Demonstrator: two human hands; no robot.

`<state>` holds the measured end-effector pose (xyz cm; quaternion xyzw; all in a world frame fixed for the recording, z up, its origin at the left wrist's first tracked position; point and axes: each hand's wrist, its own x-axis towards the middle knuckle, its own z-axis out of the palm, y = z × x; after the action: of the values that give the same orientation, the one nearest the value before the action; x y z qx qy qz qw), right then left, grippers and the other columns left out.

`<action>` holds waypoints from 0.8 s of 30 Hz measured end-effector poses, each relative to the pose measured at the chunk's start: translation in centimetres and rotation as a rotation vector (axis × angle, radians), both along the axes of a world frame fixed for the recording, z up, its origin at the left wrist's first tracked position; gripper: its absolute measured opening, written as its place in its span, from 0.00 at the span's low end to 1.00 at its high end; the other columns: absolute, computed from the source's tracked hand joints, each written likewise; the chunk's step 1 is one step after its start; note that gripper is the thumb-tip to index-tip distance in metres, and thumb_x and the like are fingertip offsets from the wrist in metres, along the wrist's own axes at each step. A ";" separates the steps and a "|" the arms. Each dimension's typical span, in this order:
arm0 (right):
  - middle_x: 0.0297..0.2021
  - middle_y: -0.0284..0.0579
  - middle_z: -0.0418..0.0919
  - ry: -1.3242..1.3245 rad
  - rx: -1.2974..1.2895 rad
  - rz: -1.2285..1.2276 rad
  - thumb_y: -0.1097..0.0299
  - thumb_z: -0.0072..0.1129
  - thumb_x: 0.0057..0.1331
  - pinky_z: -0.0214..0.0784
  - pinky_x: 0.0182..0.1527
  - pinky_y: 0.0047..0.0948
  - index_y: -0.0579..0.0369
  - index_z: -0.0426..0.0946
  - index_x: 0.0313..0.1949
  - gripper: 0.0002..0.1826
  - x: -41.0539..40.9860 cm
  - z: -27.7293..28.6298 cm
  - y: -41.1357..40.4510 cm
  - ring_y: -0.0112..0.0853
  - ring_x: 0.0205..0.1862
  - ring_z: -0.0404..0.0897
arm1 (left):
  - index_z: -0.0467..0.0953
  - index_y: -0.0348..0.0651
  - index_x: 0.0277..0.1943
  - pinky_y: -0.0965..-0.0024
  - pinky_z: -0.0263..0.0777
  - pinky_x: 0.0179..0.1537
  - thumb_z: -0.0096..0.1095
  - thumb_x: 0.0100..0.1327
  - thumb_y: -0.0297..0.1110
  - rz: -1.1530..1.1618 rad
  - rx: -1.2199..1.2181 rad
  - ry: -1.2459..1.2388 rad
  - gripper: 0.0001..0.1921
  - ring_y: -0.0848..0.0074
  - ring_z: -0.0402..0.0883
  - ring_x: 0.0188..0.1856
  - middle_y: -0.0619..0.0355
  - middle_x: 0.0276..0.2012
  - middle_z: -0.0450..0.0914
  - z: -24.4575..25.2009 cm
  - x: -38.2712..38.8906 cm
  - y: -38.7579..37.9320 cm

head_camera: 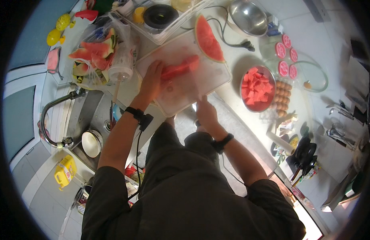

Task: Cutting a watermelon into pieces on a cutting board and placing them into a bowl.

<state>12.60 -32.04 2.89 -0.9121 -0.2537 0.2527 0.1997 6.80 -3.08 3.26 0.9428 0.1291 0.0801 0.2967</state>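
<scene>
A long strip of red watermelon lies on a white cutting board. My left hand rests on the strip's left end, fingers together over it. My right hand, at the board's near edge, is closed around the handle of a knife, whose blurred blade reaches over the board towards the strip's right part. A large watermelon wedge with rind lies across the board's far right corner. To the right, a metal bowl holds red watermelon cubes.
A plastic bag of watermelon rinds and a lidded plastic cup stand left of the board, above the sink. Eggs, jars with red lids, a steel bowl and a black cable lie to the right.
</scene>
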 end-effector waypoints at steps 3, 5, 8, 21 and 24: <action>0.28 0.68 0.81 0.012 -0.067 0.120 0.58 0.47 0.79 0.73 0.33 0.64 0.61 0.65 0.47 0.15 -1.5 1.7 -2.5 0.66 0.32 0.82 | 0.64 0.33 0.71 0.51 0.64 0.73 0.80 0.56 0.37 0.025 0.029 -0.001 0.43 0.45 0.64 0.72 0.40 0.71 0.63 -0.4 -1.1 0.3; 0.25 0.67 0.80 0.121 -0.056 -0.044 0.59 0.47 0.79 0.73 0.32 0.63 0.61 0.65 0.45 0.15 -1.2 6.2 -0.6 0.66 0.30 0.81 | 0.68 0.35 0.69 0.55 0.64 0.73 0.78 0.57 0.37 0.069 0.030 0.014 0.39 0.49 0.65 0.72 0.44 0.71 0.65 -0.3 -1.1 0.3; 0.25 0.66 0.80 0.004 0.093 0.002 0.58 0.48 0.79 0.71 0.31 0.62 0.60 0.64 0.45 0.15 -0.5 8.0 0.5 0.65 0.29 0.80 | 0.69 0.35 0.68 0.55 0.65 0.72 0.79 0.56 0.38 0.062 -0.043 0.013 0.38 0.48 0.65 0.73 0.44 0.71 0.65 0.0 -1.1 0.5; 0.28 0.66 0.82 0.165 -0.138 0.040 0.57 0.43 0.80 0.73 0.40 0.64 0.60 0.65 0.47 0.16 -2.6 4.8 -0.7 0.67 0.35 0.81 | 0.64 0.32 0.72 0.56 0.62 0.75 0.78 0.56 0.40 0.020 0.025 0.029 0.44 0.50 0.63 0.74 0.45 0.73 0.63 -0.2 -1.7 0.7; 0.26 0.68 0.80 0.101 -0.036 0.042 0.59 0.49 0.78 0.73 0.32 0.63 0.60 0.67 0.46 0.14 -2.6 7.1 -0.8 0.66 0.29 0.81 | 0.63 0.32 0.72 0.56 0.60 0.76 0.78 0.57 0.39 0.020 -0.001 0.046 0.43 0.50 0.61 0.75 0.44 0.74 0.61 -0.4 -2.1 0.9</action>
<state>9.98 -32.84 10.04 -0.8961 -0.2579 0.3069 0.1906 4.69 -2.22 2.88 0.9430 0.1453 0.0616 0.2932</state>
